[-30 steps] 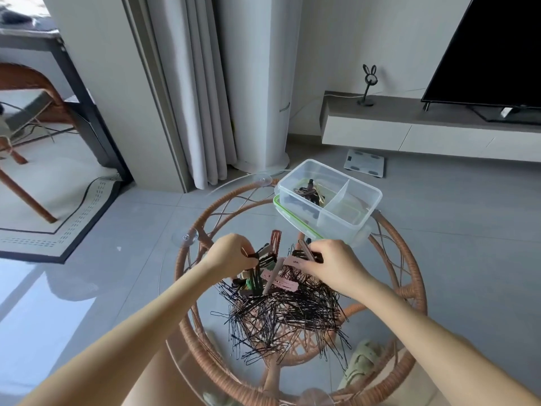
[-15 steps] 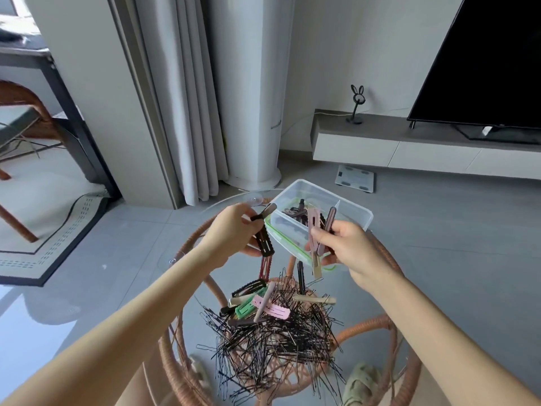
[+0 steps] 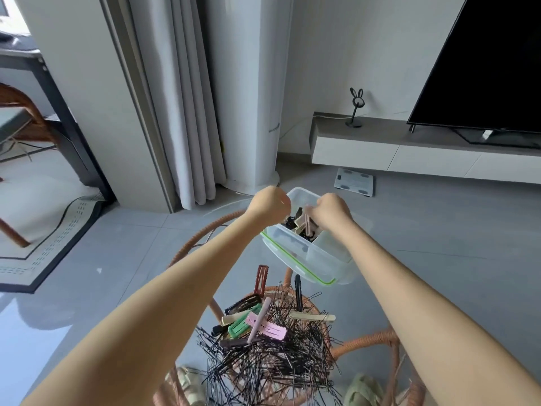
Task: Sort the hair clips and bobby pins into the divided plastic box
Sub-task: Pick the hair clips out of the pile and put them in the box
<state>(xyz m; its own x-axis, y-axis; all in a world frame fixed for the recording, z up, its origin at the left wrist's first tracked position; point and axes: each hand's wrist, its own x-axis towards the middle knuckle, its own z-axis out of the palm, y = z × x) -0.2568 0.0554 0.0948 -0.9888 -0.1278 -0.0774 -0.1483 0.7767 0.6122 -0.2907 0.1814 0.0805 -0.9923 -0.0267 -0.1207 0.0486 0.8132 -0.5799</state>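
The clear divided plastic box point(image 3: 314, 257) rests on its green-edged lid at the far side of the round glass table point(image 3: 191, 248). Both my hands hover over its far compartment, where dark clips point(image 3: 290, 222) lie. My left hand point(image 3: 269, 205) is curled shut with dark clips at its fingertips. Pink and beige hair clips point(image 3: 306, 225) hang down into the box from my right hand point(image 3: 330, 212), which is shut on them. Nearer me lies a heap of black bobby pins point(image 3: 272, 361), topped by loose hair clips point(image 3: 265, 326) in pink, green, brown and beige.
The table has a rattan frame under the glass. Two pale green slippers point(image 3: 363, 388) show through the glass below. A bathroom scale point(image 3: 354, 181) lies on the floor beyond, before a low TV cabinet point(image 3: 395, 153). Curtains point(image 3: 187, 112) hang at the left.
Both hands have lifted off the heap with clips and moved forward over the box's far compartment. My view has tilted up, so the heap sits lower in the picture.
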